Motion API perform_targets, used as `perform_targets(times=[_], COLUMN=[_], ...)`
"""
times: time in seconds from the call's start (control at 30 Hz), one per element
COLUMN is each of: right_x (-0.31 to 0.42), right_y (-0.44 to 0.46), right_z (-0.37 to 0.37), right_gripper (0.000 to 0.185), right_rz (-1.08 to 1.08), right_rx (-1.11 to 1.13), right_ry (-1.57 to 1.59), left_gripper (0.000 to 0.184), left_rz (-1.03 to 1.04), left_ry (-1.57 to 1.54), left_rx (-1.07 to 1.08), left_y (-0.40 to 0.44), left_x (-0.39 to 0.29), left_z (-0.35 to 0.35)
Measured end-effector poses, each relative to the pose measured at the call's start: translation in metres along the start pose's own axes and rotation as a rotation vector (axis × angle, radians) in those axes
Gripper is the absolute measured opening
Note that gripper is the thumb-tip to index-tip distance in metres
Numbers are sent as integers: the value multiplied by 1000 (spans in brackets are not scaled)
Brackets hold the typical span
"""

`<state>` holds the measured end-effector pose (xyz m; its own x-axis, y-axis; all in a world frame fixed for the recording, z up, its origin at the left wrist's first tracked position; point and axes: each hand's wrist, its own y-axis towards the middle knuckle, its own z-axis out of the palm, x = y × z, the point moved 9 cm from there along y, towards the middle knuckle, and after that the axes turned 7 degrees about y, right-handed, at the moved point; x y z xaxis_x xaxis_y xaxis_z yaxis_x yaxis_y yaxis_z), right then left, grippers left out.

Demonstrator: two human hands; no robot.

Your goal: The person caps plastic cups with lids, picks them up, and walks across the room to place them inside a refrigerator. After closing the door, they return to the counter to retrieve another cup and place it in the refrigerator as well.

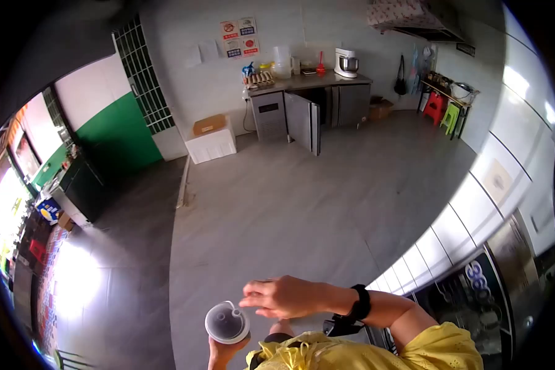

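My left hand [224, 353], low in the view, is wrapped round a white round tub [210, 331] and holds it up from below. The tub's top looks grey, with a small round knob in its middle and a thin white curved piece at its upper right rim. Just to the right of that rim is my right hand [279, 296], palm down, its fingers loosely bent and a little apart. Nothing shows in them. A black watch [360, 302] is on the right wrist.
Against the far wall stands a steel counter [269, 117] with one door [303, 123] swung out. It bears a stand mixer [346, 63] and egg trays [260, 80]. A white box [212, 147] sits left of it. Red [435, 108] and green stools [450, 117] stand right. An appliance [475, 296] is beside me.
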<state>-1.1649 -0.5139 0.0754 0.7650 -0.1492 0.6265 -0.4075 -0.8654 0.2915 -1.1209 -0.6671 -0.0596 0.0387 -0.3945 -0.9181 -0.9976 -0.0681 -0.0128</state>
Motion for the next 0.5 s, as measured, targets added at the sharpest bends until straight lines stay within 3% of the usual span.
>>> perform_targets(times=[0.03, 0.1, 0.13, 0.17, 0.2, 0.27, 0.3, 0.4, 0.43, 0.5], right_x=[-18, -56, -87, -118, -144, -207, -236, -310, -333, -384], right_y=[13, 36, 46, 54, 58, 55, 51, 32, 24, 5], right_z=[-16, -50, -51, -68, -89, -123, -144, -201, -222, -260], right_gripper=[40, 46, 62, 68, 73, 91, 92, 92, 92, 90], right_rz=[-61, -184, -111, -35, 42, 236, 316, 396, 451, 516], right_rx=[-41, -125, -23, 25, 80, 221, 268, 298, 306, 288], right_ry=[-33, -110, -103, -147, -191, -282, -309, -144, -162, -117], left_gripper=[56, 74, 76, 77, 78, 83, 87, 90, 91, 89], left_rz=[10, 37, 94, 152, 8, 316, 304, 674, 583, 632], left_ry=[-17, -224, -277, -329, -585, -390, -460, -335, -254, -195], left_rx=[25, 226, 285, 344, 493, 669, 765, 874, 909, 990], left_y=[31, 108, 142, 181, 211, 277, 310, 394, 425, 473], left_x=[-5, 5, -1, -14, -40, -74, -75, -112, -105, -133], left_z=[10, 48, 62, 79, 102, 139, 162, 225, 254, 299])
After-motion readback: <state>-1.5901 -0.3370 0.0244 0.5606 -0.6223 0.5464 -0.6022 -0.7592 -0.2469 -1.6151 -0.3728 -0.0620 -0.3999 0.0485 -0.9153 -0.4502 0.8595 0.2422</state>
